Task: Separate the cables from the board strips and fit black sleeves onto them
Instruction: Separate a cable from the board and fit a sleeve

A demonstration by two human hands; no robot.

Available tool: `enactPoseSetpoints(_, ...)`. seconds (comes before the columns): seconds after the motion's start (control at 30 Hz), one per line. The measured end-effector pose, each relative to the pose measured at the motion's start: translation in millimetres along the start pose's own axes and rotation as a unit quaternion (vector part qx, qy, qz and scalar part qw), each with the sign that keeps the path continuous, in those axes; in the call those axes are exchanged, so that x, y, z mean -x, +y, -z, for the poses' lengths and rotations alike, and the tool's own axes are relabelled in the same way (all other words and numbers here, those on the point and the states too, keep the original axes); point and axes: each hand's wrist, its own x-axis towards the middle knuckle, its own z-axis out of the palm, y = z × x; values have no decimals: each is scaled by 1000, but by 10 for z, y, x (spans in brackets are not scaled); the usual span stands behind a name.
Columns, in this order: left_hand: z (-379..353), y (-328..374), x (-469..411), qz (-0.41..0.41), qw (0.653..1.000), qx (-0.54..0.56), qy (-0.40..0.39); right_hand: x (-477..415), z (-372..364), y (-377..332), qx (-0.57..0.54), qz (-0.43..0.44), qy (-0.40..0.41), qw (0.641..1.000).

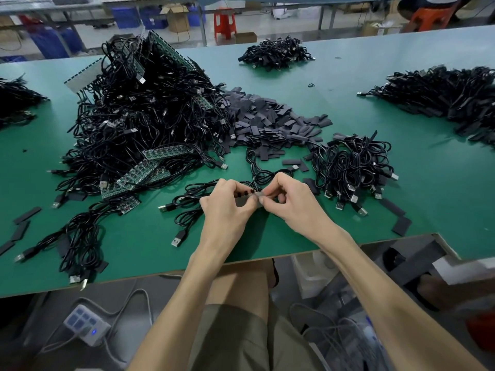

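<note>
Just above the green table (150, 245), my left hand (227, 207) and my right hand (292, 199) meet fingertip to fingertip. Together they pinch a small board strip (250, 194) with black cables (257, 175) looping away behind it. A big heap of black USB cables on green board strips (144, 121) rises at the left. Behind my hands lies a pile of flat black sleeves (270, 119). To the right sits a smaller bundle of loose cables (353, 167).
More cable piles lie at the far middle (276, 53), the right (442, 95) and the left edge (13, 100). Loose cables (184, 202) and stray sleeves (396, 215) dot the near table. A power strip (85, 326) lies on the floor below.
</note>
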Motion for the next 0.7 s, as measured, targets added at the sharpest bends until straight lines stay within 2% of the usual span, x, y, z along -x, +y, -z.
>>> enactPoseSetpoints(0.33,-32,28,-30,23,999,-22,34,3,-54,-56,23,8,12,1000)
enactPoseSetpoints(0.43,56,-31,-40,13,997,-68,38,-9,-39,-60,-16,4,66,998)
enactPoseSetpoints(0.53,155,-112,-44,12,988,-129,83,-24,-9,-45,-69,-3,146,987)
enactPoseSetpoints(0.7,132,-111,7,11,953,-273,128,-47,25,14,-101,-17,224,969)
